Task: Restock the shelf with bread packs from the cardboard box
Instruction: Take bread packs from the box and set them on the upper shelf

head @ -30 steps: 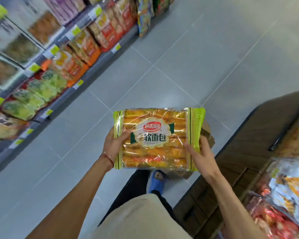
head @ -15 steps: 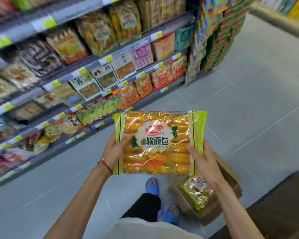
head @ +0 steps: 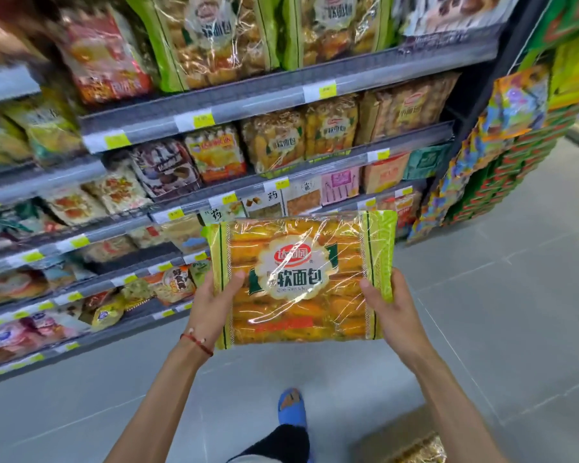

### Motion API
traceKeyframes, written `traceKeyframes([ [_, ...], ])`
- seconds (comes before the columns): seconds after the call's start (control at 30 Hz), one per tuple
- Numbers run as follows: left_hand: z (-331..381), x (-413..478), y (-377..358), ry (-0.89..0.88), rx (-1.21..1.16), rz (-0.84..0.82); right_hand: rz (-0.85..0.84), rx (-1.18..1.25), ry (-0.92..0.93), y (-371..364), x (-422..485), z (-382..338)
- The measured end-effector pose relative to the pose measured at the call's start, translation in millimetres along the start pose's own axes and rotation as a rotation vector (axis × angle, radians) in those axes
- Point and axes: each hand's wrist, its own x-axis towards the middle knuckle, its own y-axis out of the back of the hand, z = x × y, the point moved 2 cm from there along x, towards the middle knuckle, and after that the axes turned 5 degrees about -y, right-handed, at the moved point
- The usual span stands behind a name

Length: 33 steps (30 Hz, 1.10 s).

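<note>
Gripping slick green-edged clear plastic bread pack (head: 298, 279), left hand (head: 211, 305) and right hand (head: 395, 312) fingers curled round its sides; liable to slip before reaching grey metal shelf (head: 248, 101).

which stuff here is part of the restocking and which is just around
Job: bread pack, gripped by left hand and right hand; cardboard box; shelf with matching packs.
Just around: blue slipper; end display.
</note>
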Motion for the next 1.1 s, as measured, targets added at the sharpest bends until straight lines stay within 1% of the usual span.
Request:
traceKeyframes([
  [0.13,22.5,64.2,14.0,-0.053,-0.002,0.018,-0.002,0.002,0.05,-31.7,53.6,-33.6],
  [0.3,45.2,136.7,14.1,-0.105,0.025,0.048,0.025,0.001,0.107,-48.1,116.1,-73.3],
  [0.43,68.3,184.5,4.3,-0.164,0.033,0.131,0.024,-0.023,0.186,-53.3,168.2,-110.1],
  [0.53,87.7,218.6,-5.5,-0.208,0.048,0.195,0.063,-0.063,0.238,-54.7,215.6,-130.5],
  [0.6,97.3,246.6,-10.5,-0.231,0.056,0.25,0.038,-0.077,0.274,-57.7,250.8,-144.7],
  [0.7,113.6,284.0,-14.2,-0.248,0.062,0.332,-0.008,-0.118,0.282,-66.2,297.0,-172.1],
  [0.87,136.0,327.0,-8.0,-0.211,0.056,0.436,-0.116,-0.132,0.332,-83.2,360.8,-216.8],
  [1.0,158.8,355.1,4.6,-0.229,0.051,0.48,-0.17,-0.116,0.368,-106.7,394.6,-252.6],
  [1.1,180.9,378.6,16.9,-0.283,0.052,0.512,-0.191,-0.087,0.36,-126.9,413.3,-271.8],
])
